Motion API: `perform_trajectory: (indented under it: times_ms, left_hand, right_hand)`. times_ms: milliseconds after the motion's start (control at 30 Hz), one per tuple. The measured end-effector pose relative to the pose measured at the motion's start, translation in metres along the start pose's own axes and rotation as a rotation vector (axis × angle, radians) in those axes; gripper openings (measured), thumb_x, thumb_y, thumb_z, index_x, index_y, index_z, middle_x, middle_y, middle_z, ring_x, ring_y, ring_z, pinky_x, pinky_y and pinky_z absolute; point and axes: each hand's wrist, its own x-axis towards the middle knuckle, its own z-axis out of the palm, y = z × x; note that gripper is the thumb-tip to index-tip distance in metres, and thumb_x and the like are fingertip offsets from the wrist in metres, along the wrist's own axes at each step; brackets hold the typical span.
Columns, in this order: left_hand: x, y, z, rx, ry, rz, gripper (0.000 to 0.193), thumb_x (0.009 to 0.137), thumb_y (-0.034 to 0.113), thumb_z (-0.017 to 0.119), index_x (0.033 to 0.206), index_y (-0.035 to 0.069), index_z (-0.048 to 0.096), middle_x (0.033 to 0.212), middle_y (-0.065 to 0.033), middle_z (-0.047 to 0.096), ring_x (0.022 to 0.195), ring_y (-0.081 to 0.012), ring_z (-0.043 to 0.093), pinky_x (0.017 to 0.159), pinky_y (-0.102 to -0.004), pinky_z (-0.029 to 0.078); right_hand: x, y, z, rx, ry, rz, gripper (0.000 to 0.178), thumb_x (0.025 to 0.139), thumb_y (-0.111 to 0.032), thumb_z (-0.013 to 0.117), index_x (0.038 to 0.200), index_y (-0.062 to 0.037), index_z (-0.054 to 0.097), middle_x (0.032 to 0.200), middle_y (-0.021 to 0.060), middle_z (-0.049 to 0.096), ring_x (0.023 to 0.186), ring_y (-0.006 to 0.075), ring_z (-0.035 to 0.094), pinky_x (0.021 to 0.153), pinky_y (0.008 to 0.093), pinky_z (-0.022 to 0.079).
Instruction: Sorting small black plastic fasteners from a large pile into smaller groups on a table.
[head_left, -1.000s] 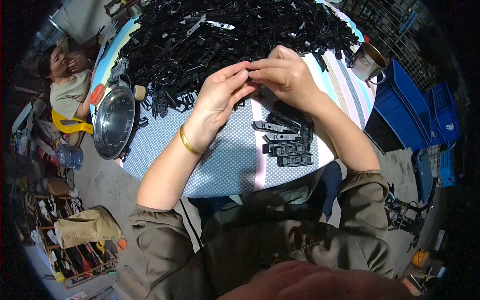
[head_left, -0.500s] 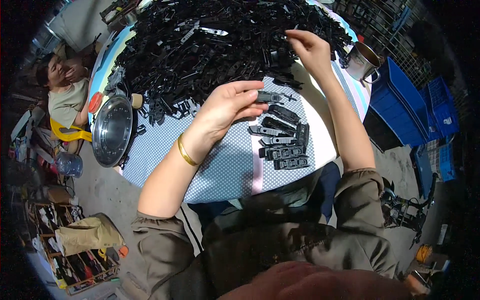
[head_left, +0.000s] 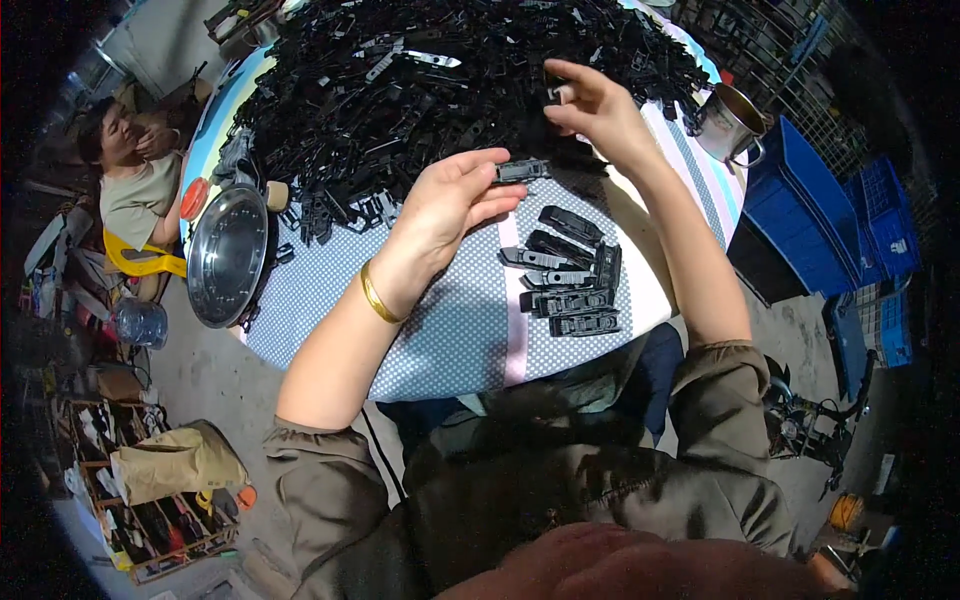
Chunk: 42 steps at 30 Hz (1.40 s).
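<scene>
Gripping, head view: left hand (head_left: 432, 210) has its fingers closed on a black piece (head_left: 522, 171) over the surface (head_left: 440, 330), mid-way from far to near edge. Right hand (head_left: 615, 125): fingers parted by the heap (head_left: 400, 110); cannot tell if anything small is between. Progress, judged: small group (head_left: 570, 301) set apart toward near right edge; far-edge heap mostly left. Held piece: oblong, slotted, grey sheen.

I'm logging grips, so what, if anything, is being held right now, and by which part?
The left hand grips a black piece by its left end; whether the right hand holds anything cannot be told.
</scene>
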Motion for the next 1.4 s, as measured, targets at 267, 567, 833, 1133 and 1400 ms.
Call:
perform_trajectory:
  times_ms: [267, 567, 833, 1133, 1400]
  left_hand:
    - [0.006, 0.0, -0.006, -0.193, 0.0, 0.029, 0.029, 0.089, 0.007, 0.038, 0.112, -0.009, 0.042, 0.093, -0.0168, 0.057, 0.081, -0.0201, 0.06, 0.075, -0.0268, 0.05]
    - [0.008, -0.003, -0.006, 0.161, 0.252, 0.244, 0.032, 0.09, 0.007, 0.035, 0.117, -0.009, 0.038, 0.098, -0.0174, 0.055, 0.085, -0.0213, 0.06, 0.076, -0.0278, 0.051]
    - [0.009, 0.0, -0.011, -0.053, 0.114, 0.157, 0.031, 0.09, 0.009, 0.037, 0.116, -0.007, 0.04, 0.099, -0.0158, 0.057, 0.083, -0.0182, 0.06, 0.075, -0.0262, 0.051]
    - [0.008, 0.001, -0.011, -0.017, 0.147, 0.182, 0.031, 0.084, 0.007, 0.052, 0.112, -0.004, 0.047, 0.095, -0.0117, 0.058, 0.08, -0.0153, 0.06, 0.072, -0.0233, 0.052]
    - [0.0, 0.009, -0.005, 0.095, 0.088, 0.332, 0.037, 0.079, 0.004, 0.057, 0.113, -0.007, 0.046, 0.088, -0.0091, 0.06, 0.072, -0.0095, 0.058, 0.066, -0.0183, 0.048]
  right_hand:
    - [-0.024, -0.033, 0.027, 0.031, -0.177, -0.141, 0.032, 0.071, -0.002, 0.064, 0.102, -0.0032, 0.058, 0.086, 0.0018, 0.059, 0.076, 0.0076, 0.055, 0.069, 0.0213, 0.046]
    - [-0.02, -0.032, 0.022, -0.186, 0.087, -0.287, 0.028, 0.072, -0.006, 0.065, 0.1, -0.0028, 0.059, 0.082, 0.0023, 0.058, 0.075, 0.0092, 0.058, 0.067, 0.0217, 0.047]
    - [-0.027, -0.033, 0.034, -0.191, -0.091, -0.338, 0.027, 0.071, -0.002, 0.064, 0.098, 0.0005, 0.059, 0.087, 0.0058, 0.059, 0.079, 0.012, 0.059, 0.07, 0.0224, 0.048]
    - [-0.026, -0.035, 0.029, -0.284, -0.128, -0.42, 0.031, 0.07, -0.008, 0.066, 0.101, -0.0033, 0.06, 0.087, 0.0046, 0.06, 0.083, 0.0129, 0.056, 0.072, 0.0239, 0.046]
    - [-0.022, -0.039, 0.021, -0.022, -0.331, 0.005, 0.03, 0.076, -0.018, 0.064, 0.102, -0.0043, 0.06, 0.082, 0.0038, 0.062, 0.074, 0.0088, 0.057, 0.067, 0.0217, 0.045]
